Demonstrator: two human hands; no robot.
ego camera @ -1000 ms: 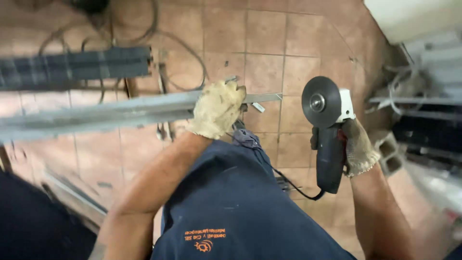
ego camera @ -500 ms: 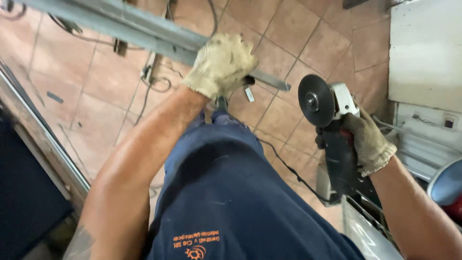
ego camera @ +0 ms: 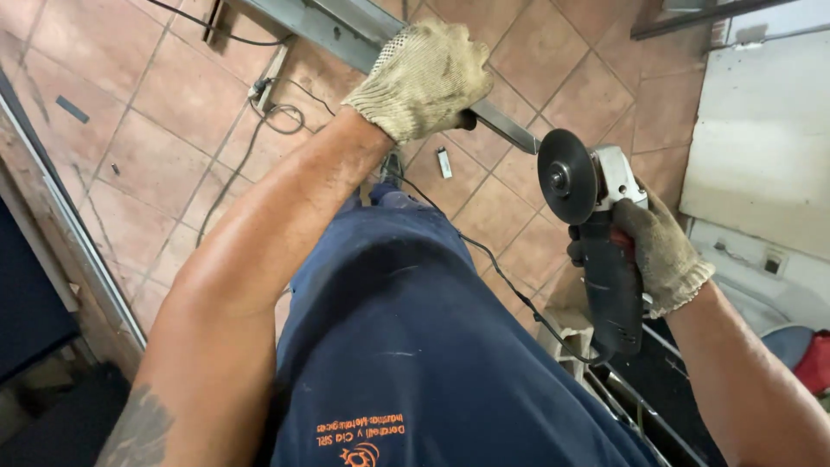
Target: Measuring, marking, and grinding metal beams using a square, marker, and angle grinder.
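Gloves on both hands: left hand [ego camera: 425, 76] at twelve o'clock, fingers clenched around a grey steel profile [ego camera: 506, 128]; right hand [ego camera: 659, 252] at three o'clock grips an angle grinder [ego camera: 596, 251], its disc [ego camera: 566, 176] just beside the profile's end

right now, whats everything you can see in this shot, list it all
metal bar: one, grey, running from top centre down towards the grinder, gripped by the left hand
angle grinder: one, dark body, grey head, black disc, right of centre, held in the right hand
cable: one, black, trailing from the grinder across the trouser leg
loose cables: a few, dark, on the floor at upper left
floor tiles: many, reddish brown, across the top and left
panel: one, white, at right
small flat object: one, pale, on the tiles below the bar
trousers: one pair, dark blue, orange print, centre
left hand: cream work glove, closed on the bar
right hand: cream work glove, closed on the grinder
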